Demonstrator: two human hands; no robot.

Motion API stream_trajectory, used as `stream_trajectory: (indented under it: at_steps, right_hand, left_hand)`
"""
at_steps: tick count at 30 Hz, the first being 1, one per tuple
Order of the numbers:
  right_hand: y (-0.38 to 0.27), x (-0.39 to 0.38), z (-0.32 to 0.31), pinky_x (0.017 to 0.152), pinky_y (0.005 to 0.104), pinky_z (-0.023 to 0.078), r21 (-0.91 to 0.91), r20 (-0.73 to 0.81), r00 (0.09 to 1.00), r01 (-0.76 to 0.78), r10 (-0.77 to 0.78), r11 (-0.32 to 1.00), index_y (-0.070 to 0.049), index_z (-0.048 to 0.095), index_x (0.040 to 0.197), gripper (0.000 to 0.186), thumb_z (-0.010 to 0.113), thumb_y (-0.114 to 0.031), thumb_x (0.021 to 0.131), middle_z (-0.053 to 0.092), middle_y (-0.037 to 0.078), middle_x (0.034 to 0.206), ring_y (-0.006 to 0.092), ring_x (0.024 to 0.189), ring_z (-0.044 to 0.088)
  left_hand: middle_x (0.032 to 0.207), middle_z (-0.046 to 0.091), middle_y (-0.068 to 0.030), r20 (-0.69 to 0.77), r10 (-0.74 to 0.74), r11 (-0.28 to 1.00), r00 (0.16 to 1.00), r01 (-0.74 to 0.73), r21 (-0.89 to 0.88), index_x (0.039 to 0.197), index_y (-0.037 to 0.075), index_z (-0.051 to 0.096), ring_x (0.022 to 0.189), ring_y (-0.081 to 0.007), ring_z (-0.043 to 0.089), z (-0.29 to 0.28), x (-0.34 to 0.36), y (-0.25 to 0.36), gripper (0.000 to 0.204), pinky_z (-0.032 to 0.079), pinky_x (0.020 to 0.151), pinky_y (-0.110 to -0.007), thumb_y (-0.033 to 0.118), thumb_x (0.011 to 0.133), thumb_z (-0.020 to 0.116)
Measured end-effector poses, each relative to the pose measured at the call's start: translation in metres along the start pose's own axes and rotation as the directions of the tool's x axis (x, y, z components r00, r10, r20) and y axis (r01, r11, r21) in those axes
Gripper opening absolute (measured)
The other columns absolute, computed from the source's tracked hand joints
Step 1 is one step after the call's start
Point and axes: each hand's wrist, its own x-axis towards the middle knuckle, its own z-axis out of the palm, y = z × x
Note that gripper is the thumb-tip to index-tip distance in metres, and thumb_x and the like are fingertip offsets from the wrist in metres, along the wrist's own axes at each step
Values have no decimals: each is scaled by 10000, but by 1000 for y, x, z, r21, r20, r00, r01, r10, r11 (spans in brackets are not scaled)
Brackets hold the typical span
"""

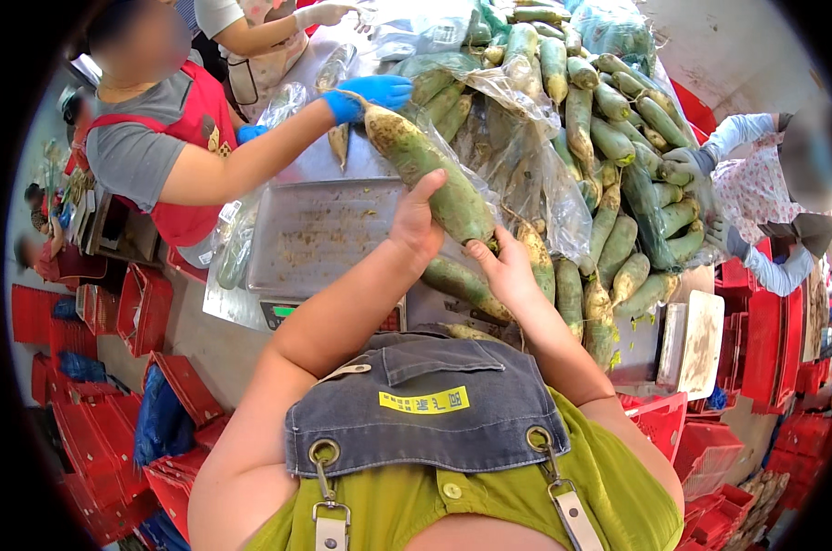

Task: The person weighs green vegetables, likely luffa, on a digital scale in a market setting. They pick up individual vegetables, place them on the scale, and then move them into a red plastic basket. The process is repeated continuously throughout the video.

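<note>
A big green radish, pale and soil-stained toward its thin root end, is held slanting above the table. My left hand wraps around its side, thumb up along the skin. At the leafy stub end, the fingers of my right hand close on it. Behind the far root tip is a co-worker's blue-gloved hand; whether it touches the radish I cannot tell. Below my hands lies another green radish. To the left sits a weighing scale's metal tray, smeared with soil.
A large heap of green radishes with clear plastic bags covers the right of the table. Co-workers stand at the left, far side and right. Red crates are stacked on the floor at both sides. A whitish board stands at right.
</note>
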Motion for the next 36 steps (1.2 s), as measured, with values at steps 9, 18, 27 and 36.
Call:
stream_trajectory:
  at_steps: [9,18,27,36]
  right_hand:
    - [14,-19,0,547,343,406,-102,29,996,92,-90,990,13,541,740,253,595,-190,881,525,146,627,245,574,501]
    - [-10,6,-58,747,400,455,-504,-275,948,3,-163,864,21,600,946,251,630,-192,817,606,181,960,305,888,580]
    - [45,25,-115,1071,432,227,-645,-474,829,-99,-295,758,-22,541,1209,440,603,-209,816,514,159,1279,299,1190,465]
    - [13,30,-62,957,332,372,-455,-375,887,77,-269,887,-21,588,1168,352,622,-130,835,586,129,1133,231,1068,531]
  left_hand:
    - [935,569,-40,-37,234,962,972,-225,157,1045,50,512,845,-153,561,23,-20,1,322,465,745,-326,46,759,659]
    - [963,604,-162,475,254,-205,843,-433,878,1099,50,505,909,-326,595,-21,-37,103,615,471,778,-384,200,575,791]
    - [1090,581,-171,102,-93,-740,990,-137,659,1182,75,523,1026,-358,548,-152,-36,184,727,452,872,-422,236,527,794]
    - [951,626,-117,320,248,-287,914,-246,926,1093,28,592,900,-232,586,-172,-46,209,324,453,807,-330,238,847,612]
